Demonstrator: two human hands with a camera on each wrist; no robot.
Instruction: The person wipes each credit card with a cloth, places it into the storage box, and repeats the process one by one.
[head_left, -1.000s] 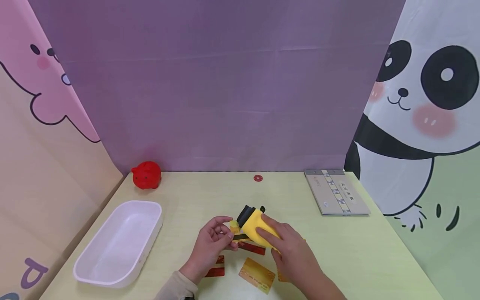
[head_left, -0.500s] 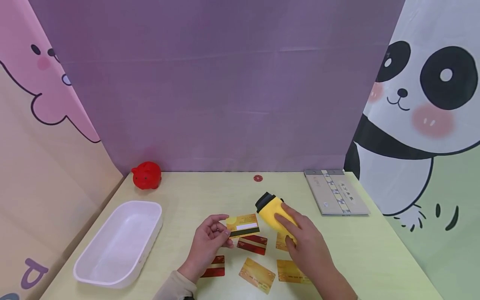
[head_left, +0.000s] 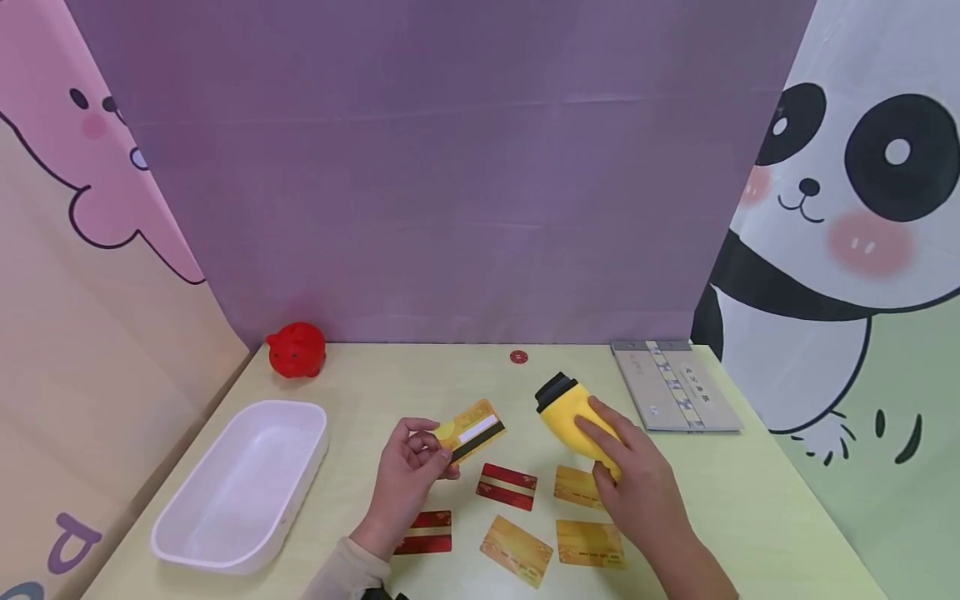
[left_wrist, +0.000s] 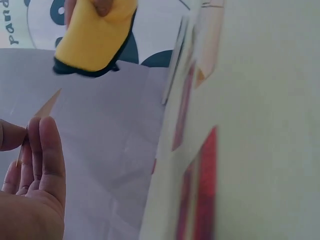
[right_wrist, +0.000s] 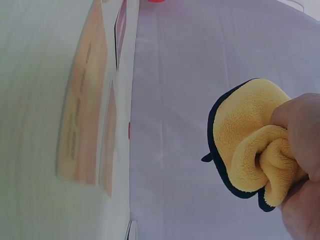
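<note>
My left hand [head_left: 408, 471] pinches a yellow bank card [head_left: 471, 432] between thumb and fingers, raised over the table with its black stripe and white strip showing. In the left wrist view the card [left_wrist: 47, 106] appears nearly edge-on. To the right, my right hand [head_left: 645, 487] grips a folded yellow cloth [head_left: 573, 417] with black edging, held above the table and apart from the card. The right wrist view shows the bunched, fluffy cloth [right_wrist: 255, 145]. Below the hands lie red cards [head_left: 507, 487] and gold cards [head_left: 516, 550]. My left hand partly hides one red card [head_left: 427, 533].
A white plastic basin [head_left: 240, 487] stands at the left. Behind it sits a red piggy bank [head_left: 297, 351]. A small red round chip [head_left: 518, 357] lies near the back edge, and a grey booklet [head_left: 675, 387] lies at the back right.
The cloth has moved off the card, up and to the right. My left hand has shifted slightly left and up, tilting the card. More of the cards on the table now show.
</note>
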